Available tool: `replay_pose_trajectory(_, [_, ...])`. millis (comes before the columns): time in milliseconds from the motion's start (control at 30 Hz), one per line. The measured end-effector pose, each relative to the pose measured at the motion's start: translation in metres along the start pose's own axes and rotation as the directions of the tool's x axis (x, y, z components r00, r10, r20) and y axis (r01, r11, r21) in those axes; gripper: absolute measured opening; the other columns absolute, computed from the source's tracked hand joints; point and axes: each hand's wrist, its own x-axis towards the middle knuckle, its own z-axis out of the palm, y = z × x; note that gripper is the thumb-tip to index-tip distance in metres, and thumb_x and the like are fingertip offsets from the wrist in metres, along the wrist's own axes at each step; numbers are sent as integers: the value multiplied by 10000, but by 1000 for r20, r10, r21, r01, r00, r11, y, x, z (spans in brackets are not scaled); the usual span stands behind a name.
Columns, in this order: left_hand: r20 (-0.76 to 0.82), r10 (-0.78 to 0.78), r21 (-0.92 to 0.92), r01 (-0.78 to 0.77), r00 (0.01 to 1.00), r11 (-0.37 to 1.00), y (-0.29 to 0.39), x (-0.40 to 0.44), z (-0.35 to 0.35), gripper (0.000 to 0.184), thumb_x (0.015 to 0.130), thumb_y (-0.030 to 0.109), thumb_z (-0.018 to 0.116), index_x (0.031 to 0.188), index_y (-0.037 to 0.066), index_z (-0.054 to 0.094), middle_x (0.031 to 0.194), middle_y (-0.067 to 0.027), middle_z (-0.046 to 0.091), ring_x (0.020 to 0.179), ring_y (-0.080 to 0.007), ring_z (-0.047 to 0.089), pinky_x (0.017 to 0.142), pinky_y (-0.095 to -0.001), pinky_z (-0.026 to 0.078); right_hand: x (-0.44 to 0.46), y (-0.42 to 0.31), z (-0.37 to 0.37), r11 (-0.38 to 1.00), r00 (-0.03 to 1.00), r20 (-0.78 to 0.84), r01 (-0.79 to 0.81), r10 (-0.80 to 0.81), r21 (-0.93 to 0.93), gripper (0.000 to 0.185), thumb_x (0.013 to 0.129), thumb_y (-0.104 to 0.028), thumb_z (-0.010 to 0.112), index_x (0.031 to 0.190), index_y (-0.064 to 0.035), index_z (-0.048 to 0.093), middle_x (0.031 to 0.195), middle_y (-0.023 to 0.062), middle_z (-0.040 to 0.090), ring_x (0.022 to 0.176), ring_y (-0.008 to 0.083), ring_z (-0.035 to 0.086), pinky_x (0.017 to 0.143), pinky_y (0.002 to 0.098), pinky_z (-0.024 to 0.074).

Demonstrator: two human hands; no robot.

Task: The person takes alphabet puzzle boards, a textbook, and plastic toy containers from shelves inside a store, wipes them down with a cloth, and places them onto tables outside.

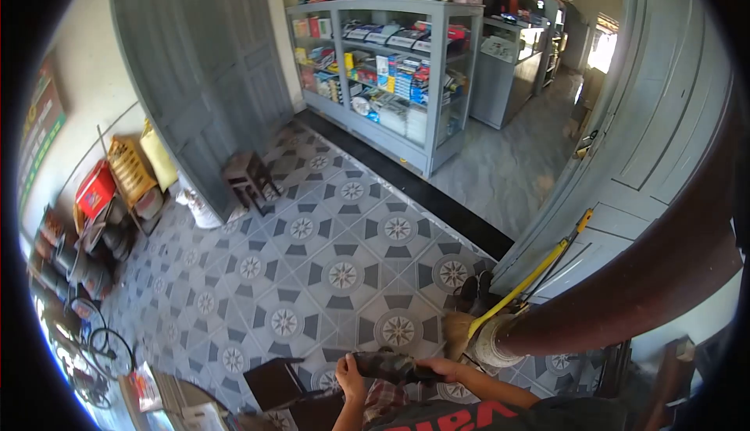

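Low in the head view, a dark, mottled cloth-like item (384,366) is stretched between my two hands. My left hand (351,378) grips its left end, with the fingers curled round the edge. At its right end, my right hand (440,368) is closed on it, the fingertips partly hidden by the item. Just below are a checked garment over my lap and my dark shirt with red letters. What exactly the item is cannot be made out.
A dark open box or chair part (273,384) lies left of my hands. A brown pillar (617,298), a yellow-handled broom (519,294) and shoes (473,289) are at right. A small stool (248,177) stands by the grey door, near a glass display cabinet (391,79).
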Motion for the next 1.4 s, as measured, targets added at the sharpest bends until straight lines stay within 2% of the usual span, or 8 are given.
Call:
replay_pose_trajectory(67, [-39,-170,-168,161,985,973,33,30,30,323,950,257,551,736,16,548,657,24,478,632,-80,419,583,-270,378,12,-29,-17,1000,999,-42,-23,23,15,395,924,-407,537,1125,-80,630,954,37,654,688,141,605,583,291,495])
replay_pose_trajectory(333, [103,69,191,-87,992,978,116,180,151,297,918,257,583,835,-23,637,649,-27,562,610,-105,488,572,-288,413,66,-191,-96,863,831,-405,162,-380,-478,403,908,-386,591,1169,-81,620,906,-7,622,754,100,573,615,260,469])
replay_pose_trajectory(567, [420,53,133,-119,906,984,152,259,315,249,910,227,585,935,-16,637,719,-94,642,634,-157,597,583,-313,471,35,-345,-91,837,846,-111,482,-521,-259,365,969,-309,517,1283,-126,550,992,-22,617,846,79,556,714,232,464])
replay_pose_trajectory(667, [536,106,64,-166,838,984,185,272,386,244,903,214,594,1017,-1,615,738,-108,649,655,-170,616,592,-318,488,41,-385,-130,819,744,-355,556,-566,-140,394,980,-264,502,1347,-121,483,1010,-11,610,872,65,555,716,226,460])
replay_pose_trajectory(967, [829,187,25,-368,528,929,237,323,625,288,855,186,654,1082,17,601,814,-109,660,679,-175,637,617,-295,504,10,-516,-327,622,578,-314,781,-753,-55,617,899,-154,624,1423,-73,309,1277,102,538,1171,202,530,952,314,441])
replay_pose_trajectory(1067, [860,5,2,-12,510,1000,266,338,693,274,856,150,657,1090,20,595,805,-77,657,686,-107,622,585,-257,500,-23,-566,-370,633,578,-257,701,-774,-329,625,878,-131,648,1409,-84,320,1277,100,524,1149,191,532,954,307,433])
replay_pose_trajectory(1200, [911,12,30,-96,411,995,258,376,779,313,844,179,682,1102,27,595,797,-65,655,683,-82,608,565,-245,484,-19,-599,-437,686,529,-497,696,-688,-210,533,862,-80,639,1347,-67,420,1173,48,588,1001,154,589,879,292,469])
replay_pose_trajectory(1400, [988,55,24,-498,143,867,271,424,907,410,803,266,721,1115,25,611,870,-83,668,786,-119,617,659,-275,490,-51,-685,-542,650,80,-662,312,-745,-693,246,845,-49,588,1087,-44,634,939,108,630,819,159,602,711,283,490])
